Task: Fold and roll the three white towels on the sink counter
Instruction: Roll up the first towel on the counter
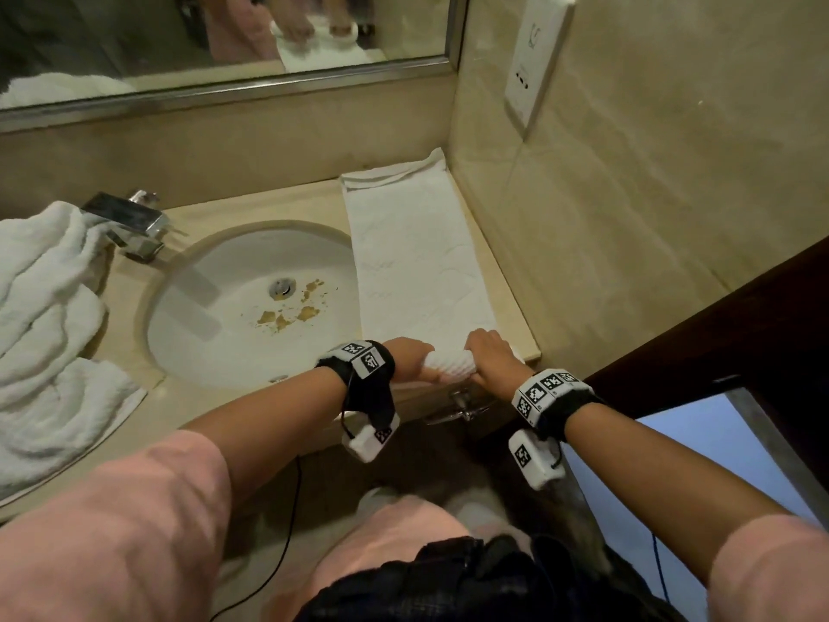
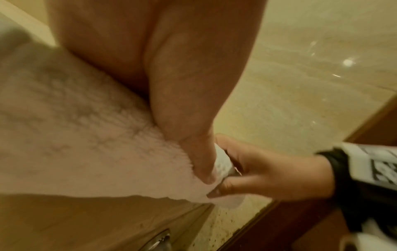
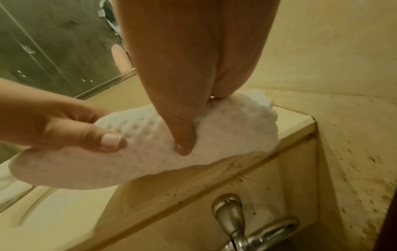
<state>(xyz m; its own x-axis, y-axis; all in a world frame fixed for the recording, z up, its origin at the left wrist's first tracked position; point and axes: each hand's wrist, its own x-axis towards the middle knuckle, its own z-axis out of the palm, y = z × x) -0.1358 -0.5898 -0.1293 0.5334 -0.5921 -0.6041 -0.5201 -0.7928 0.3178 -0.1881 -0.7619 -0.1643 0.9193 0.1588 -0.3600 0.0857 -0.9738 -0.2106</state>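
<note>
Beige stone counter (image 1: pixel 287 204), stained white basin (image 1: pixel 251 307) with rust-coloured patches near the drain, chrome tap (image 1: pixel 130 224) at the back. Mirror (image 1: pixel 224 33) above, tiled wall on the right with a white socket plate (image 1: pixel 536 60); its marking was unreadable. Dark door frame at right.

Folded towel (image 1: pixel 412 262) lay as a long strip right of the basin, near end rolled up at the counter's front edge. Left hand (image 1: pixel 410 359) and right hand (image 1: pixel 493 359) both clenched around that roll, thumbs pressed in. Crumpled towels (image 1: pixel 49 316) heaped left of the basin. Wrist bands carried square black-and-white tags, no legible text.
</note>
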